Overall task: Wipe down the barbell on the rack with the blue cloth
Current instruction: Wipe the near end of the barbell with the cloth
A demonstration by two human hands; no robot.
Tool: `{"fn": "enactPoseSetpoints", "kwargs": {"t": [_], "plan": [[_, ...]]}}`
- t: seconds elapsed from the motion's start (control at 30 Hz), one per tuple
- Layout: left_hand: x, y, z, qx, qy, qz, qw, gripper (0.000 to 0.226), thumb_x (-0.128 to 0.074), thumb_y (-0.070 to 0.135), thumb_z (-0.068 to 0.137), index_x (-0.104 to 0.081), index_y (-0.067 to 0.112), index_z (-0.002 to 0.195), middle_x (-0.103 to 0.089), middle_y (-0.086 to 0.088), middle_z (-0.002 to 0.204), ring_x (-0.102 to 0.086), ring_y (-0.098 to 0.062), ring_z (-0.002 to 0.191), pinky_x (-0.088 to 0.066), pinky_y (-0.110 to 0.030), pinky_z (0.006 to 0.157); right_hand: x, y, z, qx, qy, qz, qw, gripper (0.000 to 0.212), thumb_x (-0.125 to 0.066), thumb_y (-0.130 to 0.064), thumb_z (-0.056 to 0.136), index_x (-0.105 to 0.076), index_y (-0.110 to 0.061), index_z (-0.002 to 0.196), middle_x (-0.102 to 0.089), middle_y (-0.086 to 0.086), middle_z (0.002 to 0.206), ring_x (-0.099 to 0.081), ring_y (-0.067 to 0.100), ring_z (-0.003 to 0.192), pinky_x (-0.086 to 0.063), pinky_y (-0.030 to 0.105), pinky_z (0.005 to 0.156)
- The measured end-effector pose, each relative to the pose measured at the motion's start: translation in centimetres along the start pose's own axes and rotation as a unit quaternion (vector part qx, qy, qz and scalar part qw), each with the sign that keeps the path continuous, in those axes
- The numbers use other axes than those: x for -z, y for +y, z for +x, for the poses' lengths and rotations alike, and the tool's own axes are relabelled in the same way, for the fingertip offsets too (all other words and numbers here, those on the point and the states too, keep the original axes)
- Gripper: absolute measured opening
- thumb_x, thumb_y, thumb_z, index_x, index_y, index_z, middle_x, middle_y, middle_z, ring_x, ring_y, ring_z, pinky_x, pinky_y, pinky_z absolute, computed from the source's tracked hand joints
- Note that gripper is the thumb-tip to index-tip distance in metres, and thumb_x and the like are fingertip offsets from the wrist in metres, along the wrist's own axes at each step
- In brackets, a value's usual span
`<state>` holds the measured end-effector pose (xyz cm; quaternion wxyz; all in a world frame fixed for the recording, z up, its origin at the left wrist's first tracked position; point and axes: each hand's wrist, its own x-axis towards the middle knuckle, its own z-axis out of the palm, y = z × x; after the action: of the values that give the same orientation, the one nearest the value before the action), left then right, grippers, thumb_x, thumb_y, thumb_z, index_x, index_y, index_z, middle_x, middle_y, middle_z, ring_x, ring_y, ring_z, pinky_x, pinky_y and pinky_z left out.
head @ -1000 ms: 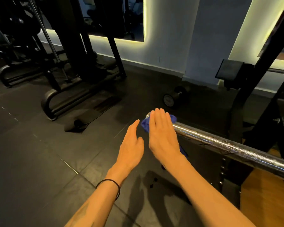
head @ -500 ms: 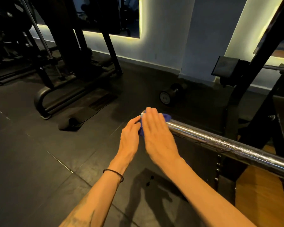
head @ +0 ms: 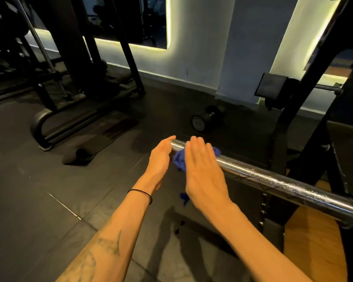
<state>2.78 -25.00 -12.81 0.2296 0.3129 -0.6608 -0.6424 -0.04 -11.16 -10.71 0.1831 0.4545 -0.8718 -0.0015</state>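
Far left, a black machine frame (head: 55, 127) stands on the dark rubber floor (head: 29, 200), its curved foot resting near a dark pad (head: 80, 156) that lies flat on the floor. Behind it, a mirror (head: 130, 19) edged with a yellow-green light strip hangs on the pale wall (head: 202, 47).

Toward the middle, the left hand (head: 161, 157) reaches forward with fingers straight and together, its fingertips at the free end of the barbell (head: 273, 182); it grips nothing. A thin black band (head: 141, 193) circles that wrist, and a tattoo shows on the forearm.

Just beside it, the right hand (head: 202, 169) lies palm-down and flat on the bar with fingers straight, pressing the blue cloth (head: 179, 160) against the chrome near the bar's end. The cloth shows at the hand's left edge, past the fingertips, and as a small scrap hanging below the wrist.

Beyond the hands, a black dumbbell (head: 204, 121) lies on the floor near the wall.

The chrome barbell runs rightward and toward the camera to the black rack (head: 306, 110), which carries it at the right edge. A wooden floor patch (head: 314, 241) shows under the rack.
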Motion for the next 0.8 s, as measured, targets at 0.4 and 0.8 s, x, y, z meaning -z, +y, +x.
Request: {"fn": "enactPoseSetpoints", "kwargs": {"t": [0.4, 0.8], "plan": [[0.9, 0.3, 1.3, 0.016, -0.07, 0.018, 0.997, 0.033, -0.046, 0.037, 0.101, -0.062, 0.023, 0.126, -0.065, -0.006, 0.118, -0.062, -0.02, 0.105, -0.051, -0.033, 0.092, -0.5, 2.3, -1.3, -0.058, 0.0, 0.01, 0.998, 0.078, -0.054, -0.014, 0.082, -0.026, 0.008, 0.152, -0.034, 0.03, 0.154, -0.029, 0.044, 0.145, -0.017, 0.051, 0.124], [1.5, 2.6, 2.7, 0.039, -0.109, 0.19, 0.975, 0.053, -0.037, 0.058, 0.1, -0.066, 0.017, 0.117, -0.067, -0.006, 0.112, -0.061, -0.018, 0.1, -0.043, -0.029, 0.085, -0.6, 3.2, 0.5, 0.017, 0.005, 0.018, 1.0, 0.072, -0.049, -0.017, 0.086, -0.029, 0.002, 0.153, -0.039, 0.019, 0.151, -0.034, 0.037, 0.142, -0.014, 0.046, 0.125]]}}
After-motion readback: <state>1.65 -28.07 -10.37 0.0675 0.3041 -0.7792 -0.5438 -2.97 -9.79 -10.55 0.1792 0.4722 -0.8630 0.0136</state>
